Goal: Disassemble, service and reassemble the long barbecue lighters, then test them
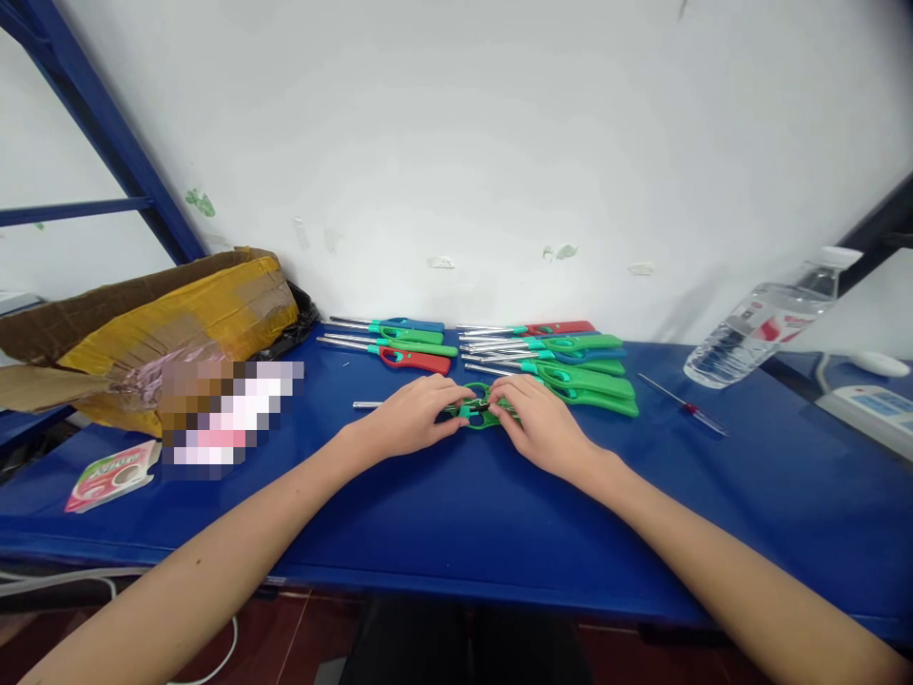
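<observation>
The left hand (420, 419) pinches a green plastic lighter (479, 420) with a silver metal tube (366, 405); the right hand (543, 426) seems to grip it too, exactly where being hidden. Beyond both hands lie red, green and blue plastic lighters (592, 384).

A green lighter (467, 412) is held sideways low over the blue tabletop (428, 514), pinched between the fingertips of the left grip (417, 415) and the right grip (540, 420), its slim silver tube (366, 405) pointing left and emerging past the back of the left grip. Looped green edges show above and below a teal piece at its middle, beside a small dark part. The body looks opened up, though fingers cover much of it, and whether it touches the surface beneath cannot be told.
</observation>
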Demonstrator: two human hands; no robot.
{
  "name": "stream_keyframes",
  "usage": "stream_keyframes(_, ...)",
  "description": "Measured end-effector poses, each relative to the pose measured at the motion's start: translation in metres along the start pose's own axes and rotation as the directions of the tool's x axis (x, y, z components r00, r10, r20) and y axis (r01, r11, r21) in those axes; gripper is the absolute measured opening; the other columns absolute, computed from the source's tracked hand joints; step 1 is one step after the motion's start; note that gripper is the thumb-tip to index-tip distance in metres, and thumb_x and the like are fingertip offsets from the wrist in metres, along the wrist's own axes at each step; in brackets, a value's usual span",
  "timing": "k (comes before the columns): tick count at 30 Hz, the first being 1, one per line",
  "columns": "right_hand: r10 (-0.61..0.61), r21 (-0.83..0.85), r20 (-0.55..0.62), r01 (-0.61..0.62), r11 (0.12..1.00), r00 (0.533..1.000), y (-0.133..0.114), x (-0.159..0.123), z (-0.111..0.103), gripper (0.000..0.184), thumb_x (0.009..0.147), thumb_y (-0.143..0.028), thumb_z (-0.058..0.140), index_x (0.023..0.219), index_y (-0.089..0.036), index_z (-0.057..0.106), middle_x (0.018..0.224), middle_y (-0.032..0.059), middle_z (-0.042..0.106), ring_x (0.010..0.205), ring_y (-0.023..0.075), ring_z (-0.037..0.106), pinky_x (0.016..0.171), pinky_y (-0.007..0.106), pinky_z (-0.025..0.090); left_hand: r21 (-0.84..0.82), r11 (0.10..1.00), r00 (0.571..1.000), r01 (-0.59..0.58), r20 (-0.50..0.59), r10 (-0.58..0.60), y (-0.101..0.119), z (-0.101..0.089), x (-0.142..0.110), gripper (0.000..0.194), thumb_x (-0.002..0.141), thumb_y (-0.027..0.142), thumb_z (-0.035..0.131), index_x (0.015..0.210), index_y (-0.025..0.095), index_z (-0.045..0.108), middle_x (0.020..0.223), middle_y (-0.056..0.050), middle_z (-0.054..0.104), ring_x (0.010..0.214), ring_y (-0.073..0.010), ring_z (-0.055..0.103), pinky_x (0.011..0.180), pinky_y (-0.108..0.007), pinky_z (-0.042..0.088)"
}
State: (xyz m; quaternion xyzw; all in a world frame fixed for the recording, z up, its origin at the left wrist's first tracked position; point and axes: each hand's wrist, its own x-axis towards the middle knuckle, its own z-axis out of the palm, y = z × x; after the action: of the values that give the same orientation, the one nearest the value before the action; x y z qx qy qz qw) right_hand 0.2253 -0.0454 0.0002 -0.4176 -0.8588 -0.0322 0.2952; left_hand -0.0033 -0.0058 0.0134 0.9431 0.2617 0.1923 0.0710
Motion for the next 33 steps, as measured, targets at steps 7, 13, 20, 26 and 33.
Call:
stream_keyframes(7, -0.019, 0.016, -0.004, 0.019, 1.0, 1.0, 0.002, -0.001, 0.001, 0.009, 0.094, -0.016, 0.049, 0.096, -0.02, 0.057, 0.104, 0.0101, 0.065, 0.098, 0.0241, 0.06, 0.088, 0.041, 0.05, 0.0, 0.999, 0.999, -0.032, -0.042, 0.032, 0.006, 0.005, 0.002, 0.028, 0.094, 0.025, 0.056, 0.121, 0.016, 0.058, 0.102, -0.009, 0.065, 0.096, -0.0216, 0.059, 0.086, -0.033, 0.047)
stream_keyframes(13, -0.036, 0.012, 0.011, 0.036, 0.999, 0.999, 0.004, -0.002, 0.0, 0.01, 0.094, -0.016, 0.05, 0.097, -0.019, 0.058, 0.104, 0.0103, 0.065, 0.098, 0.024, 0.06, 0.087, 0.041, 0.051, -0.001, 0.998, 0.995, -0.064, -0.072, 0.064, 0.008, 0.01, 0.003, 0.024, 0.096, 0.025, 0.055, 0.117, 0.015, 0.059, 0.101, -0.009, 0.065, 0.094, -0.0209, 0.058, 0.084, -0.032, 0.046)
stream_keyframes(20, -0.052, -0.003, 0.034, 0.052, 0.999, 0.998, 0.005, -0.002, 0.0, 0.01, 0.092, -0.015, 0.053, 0.096, -0.019, 0.062, 0.105, 0.0105, 0.065, 0.1, 0.0239, 0.06, 0.088, 0.04, 0.051, -0.005, 0.996, 0.991, -0.095, -0.1, 0.094, 0.007, 0.014, 0.003, 0.024, 0.097, 0.028, 0.054, 0.116, 0.016, 0.06, 0.102, -0.009, 0.065, 0.094, -0.0206, 0.058, 0.085, -0.033, 0.047)
stream_keyframes(26, -0.023, 0.003, 0.014, 0.023, 1.0, 1.0, 0.006, -0.002, -0.002, 0.009, 0.091, -0.016, 0.055, 0.095, -0.018, 0.062, 0.103, 0.0102, 0.066, 0.099, 0.0242, 0.059, 0.089, 0.04, 0.05, 0.005, 0.996, 0.984, -0.094, -0.153, 0.094, 0.008, 0.018, 0.005, 0.022, 0.096, 0.029, 0.055, 0.113, 0.017, 0.062, 0.102, -0.008, 0.066, 0.095, -0.0204, 0.058, 0.087, -0.034, 0.047)
stream_keyframes(33, 0.037, 0.049, 0.064, -0.041, 0.998, 0.997, 0.007, -0.002, -0.001, 0.006, 0.09, -0.016, 0.055, 0.091, -0.018, 0.061, 0.092, 0.0074, 0.067, 0.088, 0.0225, 0.06, 0.083, 0.039, 0.05, 0.006, 0.996, 0.986, -0.089, -0.145, 0.089, 0.008, 0.021, 0.006, 0.021, 0.097, 0.027, 0.055, 0.113, 0.017, 0.062, 0.103, -0.008, 0.067, 0.096, -0.0205, 0.059, 0.088, -0.034, 0.047)
